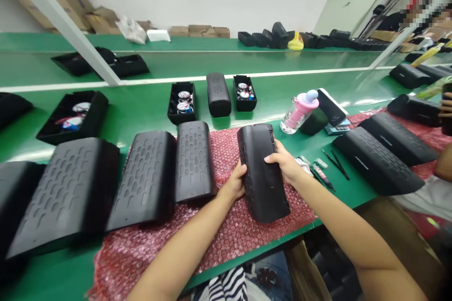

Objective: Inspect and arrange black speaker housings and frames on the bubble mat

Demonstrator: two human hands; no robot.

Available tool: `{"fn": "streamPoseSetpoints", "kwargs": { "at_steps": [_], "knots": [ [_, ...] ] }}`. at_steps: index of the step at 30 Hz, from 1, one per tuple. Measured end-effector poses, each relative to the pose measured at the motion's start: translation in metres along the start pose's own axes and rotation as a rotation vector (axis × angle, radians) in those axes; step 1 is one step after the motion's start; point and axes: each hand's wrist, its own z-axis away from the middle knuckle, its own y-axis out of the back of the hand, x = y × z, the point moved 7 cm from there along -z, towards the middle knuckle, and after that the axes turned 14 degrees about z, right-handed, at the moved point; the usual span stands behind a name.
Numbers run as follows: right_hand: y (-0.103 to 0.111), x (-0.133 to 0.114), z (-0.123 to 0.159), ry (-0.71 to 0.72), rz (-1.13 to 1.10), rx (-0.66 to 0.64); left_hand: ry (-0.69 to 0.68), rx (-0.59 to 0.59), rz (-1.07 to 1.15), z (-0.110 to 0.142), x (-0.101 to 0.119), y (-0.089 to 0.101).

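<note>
Between my two hands is a black plastic speaker housing (264,183), its smooth side up, over the pink bubble wrap (226,240). My left hand (237,179) grips its left edge with the thumb on top. On the right edge, my right hand (284,162) holds on near the upper end, its thumb lying across the surface. The undersides of my fingers are hidden. Just left of my left hand lies a black housing with a dimpled face (194,162). A similar dimpled housing (146,174) sits farther left.
Open black boxes with wired parts (181,103) stand behind, beside an upright housing (218,94). Rightward are a pink-topped bottle (299,110), a phone (332,107), black tweezers (336,164) and a marker-like tool (322,176). Lettered speakers (377,162) lie near another person's arm (444,164).
</note>
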Motion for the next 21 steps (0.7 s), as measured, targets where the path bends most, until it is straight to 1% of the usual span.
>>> {"fn": "streamPoseSetpoints", "kwargs": {
  "at_steps": [2,4,5,8,10,14,18,21],
  "knots": [
    [0.000,-0.004,0.004,0.019,0.029,0.034,0.003,-0.020,0.015,0.002,0.001,-0.004],
    [0.000,-0.008,0.010,0.076,0.096,0.022,0.006,-0.036,0.025,0.004,0.002,-0.006],
    [0.000,-0.010,0.013,0.112,0.138,-0.006,0.008,-0.042,0.028,0.004,0.002,-0.007],
    [-0.003,-0.012,0.024,0.212,0.242,-0.149,0.019,-0.055,0.034,0.006,0.002,-0.008],
    [-0.002,-0.012,0.029,0.255,0.275,-0.197,0.028,-0.072,0.030,0.005,0.001,-0.007],
    [-0.001,-0.012,0.033,0.274,0.306,-0.163,0.036,-0.088,0.042,0.003,-0.001,-0.006],
    [-0.005,-0.015,0.037,0.298,0.324,-0.163,0.045,-0.095,0.071,0.003,-0.001,-0.006],
    [-0.003,-0.014,0.041,0.322,0.343,-0.171,0.046,-0.105,0.084,0.002,-0.002,-0.006]
  ]
}}
